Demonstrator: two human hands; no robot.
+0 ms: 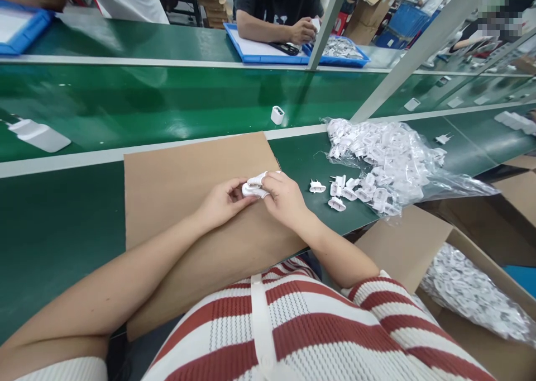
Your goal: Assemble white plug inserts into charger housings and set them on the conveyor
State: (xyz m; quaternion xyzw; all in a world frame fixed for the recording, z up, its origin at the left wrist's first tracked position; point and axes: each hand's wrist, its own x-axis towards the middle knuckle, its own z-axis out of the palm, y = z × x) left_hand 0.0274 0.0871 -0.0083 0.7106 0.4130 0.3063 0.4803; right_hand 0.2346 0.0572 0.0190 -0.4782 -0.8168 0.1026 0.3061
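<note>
Above a sheet of brown cardboard [167,191], my two hands meet around white plastic charger parts [252,188]. The fingertips of my left hand [218,203] pinch the left side. My right hand [288,200] is closed over the right and upper side, its fingers covering much of the white plastic. Whether the parts are joined I cannot tell. Just right of my right hand, several loose white plug pieces [317,187] with metal pins lie on the green table. Beside them an open clear plastic bag [385,146] spills out more white plug pieces.
Beyond the table runs a green conveyor belt [167,101] carrying white chargers, one [277,115] straight ahead and another [39,136] at far left. A co-worker's hand [304,31] is above blue trays [268,58] across the belt. At lower right stands an open carton [404,244] with bagged parts.
</note>
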